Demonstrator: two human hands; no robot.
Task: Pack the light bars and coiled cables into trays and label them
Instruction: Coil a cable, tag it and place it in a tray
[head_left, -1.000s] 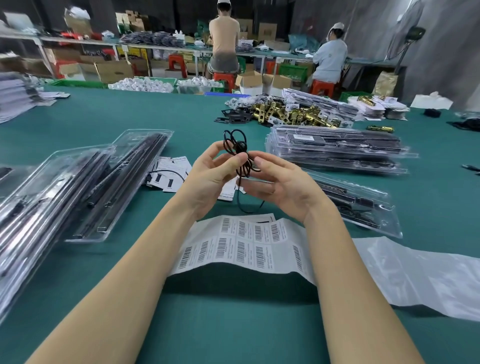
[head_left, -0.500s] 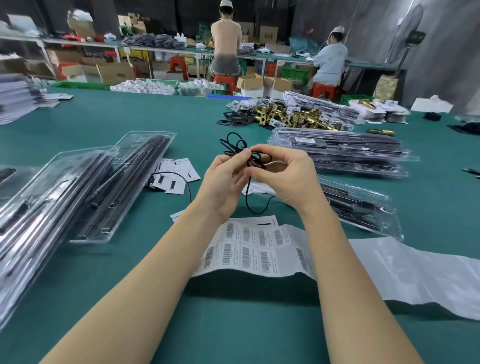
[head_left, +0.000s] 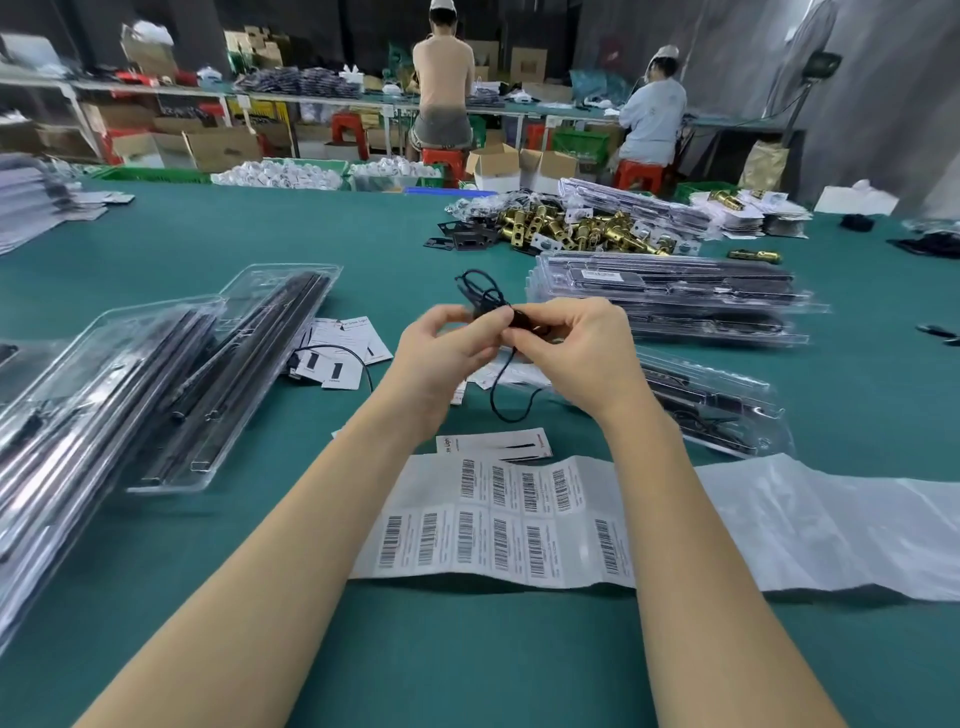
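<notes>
Black cable (head_left: 485, 299): thin cord, partly gathered into small loops that stand up above the fingers, with a loose tail hanging down in a curve towards the surface (head_left: 208, 234); held in the air, above the printed cards.
Left hand (head_left: 441, 353): fingers curled, pinching the bundle of loops from the left.
Right hand (head_left: 576, 353): fingers curled round the cord on its right side, touching the left hand at the pinch.
Handling: likely very light and limp, with some spring in it, so the loops would probably fan open if the pinch loosens; best held at the waist of the bundle where the strands cross, not by the free tail.
Open tray (head_left: 727, 410): clear plastic, just right of the hands, dark parts already in it; the probable place for the coil.
Finished stack (head_left: 670, 296): closed clear trays piled beyond the right hand.
Light bars (head_left: 249, 364): long, dark and stiff, lying in clear trays on the left.
Label sheet (head_left: 498, 525): barcode stickers in rows, near the forearms, some spots already bare.
Brass hardware (head_left: 571, 228): a heap farther back on the surface.
Stage: coiling looks unfinished, as the tail is not yet gathered in.
</notes>
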